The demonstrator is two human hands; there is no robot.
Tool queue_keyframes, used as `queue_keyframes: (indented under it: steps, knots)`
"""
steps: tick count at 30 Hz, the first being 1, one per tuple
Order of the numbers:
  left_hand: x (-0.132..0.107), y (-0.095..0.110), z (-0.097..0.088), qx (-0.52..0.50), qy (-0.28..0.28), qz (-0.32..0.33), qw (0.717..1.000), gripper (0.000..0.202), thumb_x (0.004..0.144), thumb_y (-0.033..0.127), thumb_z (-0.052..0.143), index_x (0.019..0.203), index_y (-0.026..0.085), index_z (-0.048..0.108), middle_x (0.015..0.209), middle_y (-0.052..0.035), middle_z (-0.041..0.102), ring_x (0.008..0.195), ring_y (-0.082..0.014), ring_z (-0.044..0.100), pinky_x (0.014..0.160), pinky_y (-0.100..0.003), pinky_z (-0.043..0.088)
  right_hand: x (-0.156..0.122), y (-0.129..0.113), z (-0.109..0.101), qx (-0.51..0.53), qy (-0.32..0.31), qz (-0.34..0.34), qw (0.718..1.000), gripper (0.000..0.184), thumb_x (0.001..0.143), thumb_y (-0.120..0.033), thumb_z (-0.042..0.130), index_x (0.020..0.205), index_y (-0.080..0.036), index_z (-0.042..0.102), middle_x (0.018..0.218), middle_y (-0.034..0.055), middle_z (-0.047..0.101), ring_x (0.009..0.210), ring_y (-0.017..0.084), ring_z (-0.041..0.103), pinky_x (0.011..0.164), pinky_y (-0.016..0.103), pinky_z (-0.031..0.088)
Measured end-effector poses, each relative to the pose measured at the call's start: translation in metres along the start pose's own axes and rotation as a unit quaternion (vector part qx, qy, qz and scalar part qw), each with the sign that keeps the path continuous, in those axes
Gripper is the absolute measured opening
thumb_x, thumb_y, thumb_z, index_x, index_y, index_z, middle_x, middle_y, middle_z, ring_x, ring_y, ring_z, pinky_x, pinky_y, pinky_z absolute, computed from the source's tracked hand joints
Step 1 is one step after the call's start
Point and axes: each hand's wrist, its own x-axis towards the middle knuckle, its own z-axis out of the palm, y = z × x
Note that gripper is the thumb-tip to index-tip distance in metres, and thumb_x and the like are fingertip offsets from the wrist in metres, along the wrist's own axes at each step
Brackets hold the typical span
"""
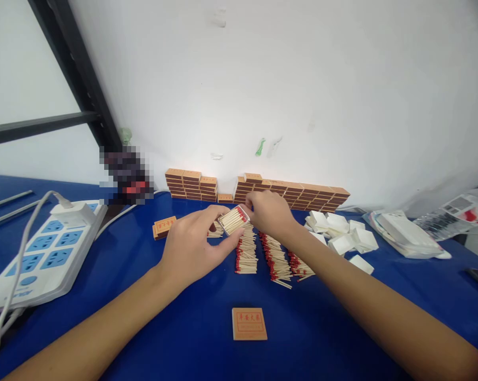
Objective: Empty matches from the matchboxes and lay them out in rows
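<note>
My left hand (191, 244) and my right hand (268, 211) meet above the blue table (183, 338) and hold a small white matchbox tray (233, 219) filled with red-tipped matches. The left fingers pinch its near end and the right fingers close on its far end. Just below the tray lie rows of loose matches (268, 256). A flat orange matchbox sleeve (249, 323) lies on the table nearer to me, between my forearms.
Stacked orange matchboxes (290, 194) line the white wall. Two more sleeves (164, 226) lie at the left. Empty white trays (342, 235) are heaped to the right, with plastic bags (405, 235) beyond. A white power strip (44, 254) with a cable sits far left.
</note>
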Motion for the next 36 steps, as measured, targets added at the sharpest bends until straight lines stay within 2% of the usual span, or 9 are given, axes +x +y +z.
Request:
queue_keyframes:
  steps: [4, 7, 9, 12, 15, 18, 24, 28, 36]
  knots:
    - [0.002, 0.004, -0.003, 0.011, 0.012, 0.003, 1.000, 0.021, 0.094, 0.037, 0.076, 0.109, 0.023, 0.073, 0.089, 0.0033, 0.080, 0.075, -0.0151, 0.074, 0.068, -0.027, 0.056, -0.075, 0.001, -0.031, 0.130, -0.067, -0.082, 0.986, 0.025, 0.099, -0.030, 0.065, 0.075, -0.020, 0.068, 0.072, 0.0027, 0.071, 0.066, 0.017, 0.062, 0.063, 0.031, 0.035]
    - [0.003, 0.003, -0.003, 0.018, 0.013, 0.010, 1.000, 0.024, 0.095, 0.041, 0.076, 0.110, 0.022, 0.073, 0.093, 0.0021, 0.081, 0.077, -0.0161, 0.075, 0.070, -0.028, 0.056, -0.127, -0.005, -0.036, 0.248, -0.180, -0.173, 0.936, 0.015, 0.091, -0.039, 0.078, 0.094, -0.024, 0.076, 0.088, 0.0004, 0.074, 0.075, 0.017, 0.066, 0.067, 0.029, 0.042]
    - [0.004, -0.001, -0.003, 0.026, 0.010, 0.004, 1.000, 0.026, 0.095, 0.043, 0.075, 0.111, 0.023, 0.073, 0.094, 0.0016, 0.082, 0.076, -0.0166, 0.075, 0.070, -0.029, 0.056, -0.149, -0.009, -0.033, 0.234, -0.207, -0.180, 0.933, 0.041, 0.081, -0.046, 0.089, 0.114, -0.025, 0.076, 0.109, 0.0036, 0.076, 0.092, 0.024, 0.070, 0.076, 0.032, 0.047]
    - [0.006, -0.009, -0.002, 0.036, -0.009, -0.028, 0.999, 0.027, 0.094, 0.044, 0.076, 0.111, 0.024, 0.073, 0.093, 0.0019, 0.081, 0.074, -0.0174, 0.074, 0.069, -0.029, 0.055, -0.159, -0.012, -0.027, 0.217, -0.230, -0.173, 0.933, 0.033, 0.082, -0.033, 0.086, 0.112, -0.023, 0.075, 0.110, 0.0048, 0.074, 0.095, 0.025, 0.070, 0.079, 0.035, 0.048]
    - [0.009, -0.014, -0.004, 0.048, -0.015, -0.059, 0.997, 0.026, 0.092, 0.044, 0.078, 0.107, 0.024, 0.073, 0.088, 0.0028, 0.080, 0.072, -0.0176, 0.074, 0.067, -0.029, 0.054, -0.143, -0.007, -0.026, 0.270, -0.225, -0.176, 0.920, 0.028, 0.082, -0.031, 0.086, 0.106, -0.023, 0.074, 0.103, 0.0020, 0.073, 0.085, 0.020, 0.067, 0.073, 0.031, 0.049]
    - [0.015, -0.019, -0.012, 0.080, 0.029, -0.061, 0.994, 0.025, 0.091, 0.043, 0.078, 0.106, 0.024, 0.073, 0.084, 0.0031, 0.080, 0.068, -0.0167, 0.073, 0.065, -0.028, 0.052, -0.106, 0.003, -0.028, 0.302, -0.153, -0.182, 0.923, 0.030, 0.090, -0.035, 0.083, 0.117, -0.025, 0.073, 0.106, 0.0022, 0.074, 0.080, 0.017, 0.066, 0.071, 0.030, 0.050]
    - [0.027, -0.031, -0.034, 0.185, 0.128, -0.029, 0.974, 0.030, 0.095, 0.046, 0.075, 0.115, 0.024, 0.073, 0.088, -0.0003, 0.082, 0.071, -0.0189, 0.074, 0.067, -0.030, 0.052, -0.009, 0.007, -0.014, 0.097, 0.021, -0.135, 0.986, 0.036, 0.097, -0.037, 0.078, 0.126, -0.018, 0.069, 0.121, 0.0104, 0.076, 0.092, 0.022, 0.070, 0.080, 0.034, 0.050]
    - [0.026, -0.039, -0.033, 0.210, 0.112, -0.027, 0.971, 0.031, 0.096, 0.047, 0.073, 0.117, 0.025, 0.073, 0.090, -0.0019, 0.082, 0.073, -0.0207, 0.075, 0.067, -0.030, 0.051, 0.035, -0.011, 0.007, -0.053, -0.007, -0.128, 0.990, 0.030, 0.102, -0.035, 0.070, 0.125, -0.015, 0.069, 0.127, 0.0160, 0.075, 0.111, 0.030, 0.071, 0.086, 0.036, 0.051]
    - [0.028, -0.041, -0.037, 0.205, 0.101, -0.040, 0.973, 0.033, 0.097, 0.049, 0.071, 0.116, 0.023, 0.073, 0.090, -0.0023, 0.082, 0.074, -0.0206, 0.075, 0.066, -0.031, 0.050, 0.060, -0.020, 0.031, -0.104, -0.040, -0.123, 0.986, 0.024, 0.104, -0.026, 0.063, 0.123, -0.013, 0.070, 0.127, 0.0212, 0.074, 0.115, 0.033, 0.072, 0.087, 0.036, 0.053]
